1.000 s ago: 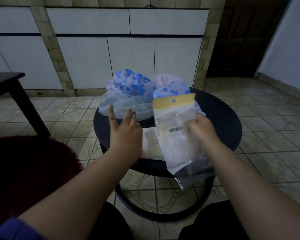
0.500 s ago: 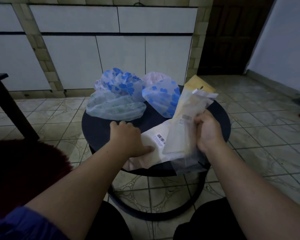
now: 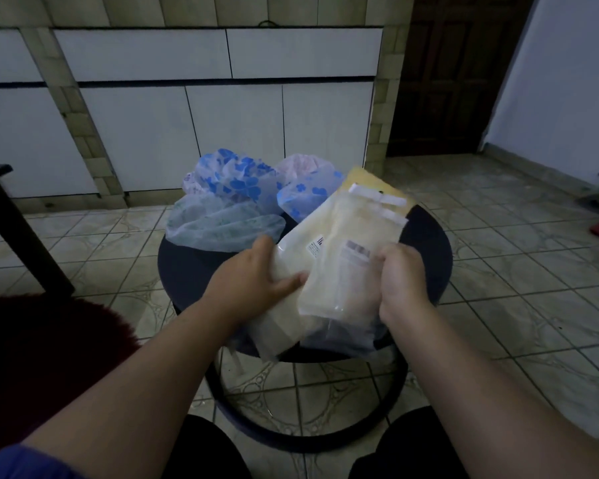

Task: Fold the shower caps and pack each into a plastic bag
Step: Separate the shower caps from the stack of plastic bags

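Note:
Several puffy shower caps lie piled at the back of a round black table (image 3: 429, 250): a blue-flowered cap (image 3: 236, 183), a pale green-patterned cap (image 3: 222, 229), a second blue-flowered cap (image 3: 305, 198) and a pinkish cap (image 3: 300, 164). Over the table's front I hold a fanned stack of clear plastic bags (image 3: 346, 271) with barcode labels and white and yellow header strips. My right hand (image 3: 400, 281) grips the stack's right edge. My left hand (image 3: 256, 281) holds the leftmost bag, thumb on top.
White cabinet doors (image 3: 236, 133) stand behind the table on a tiled floor. A dark table leg (image 3: 18, 236) is at the left, a dark red furry seat (image 3: 45, 357) at the lower left, a dark door (image 3: 446, 74) at the back right.
My left hand lifted a bag off the table and brought it against the stack in my right hand. The stack tilted so its headers point up and to the right.

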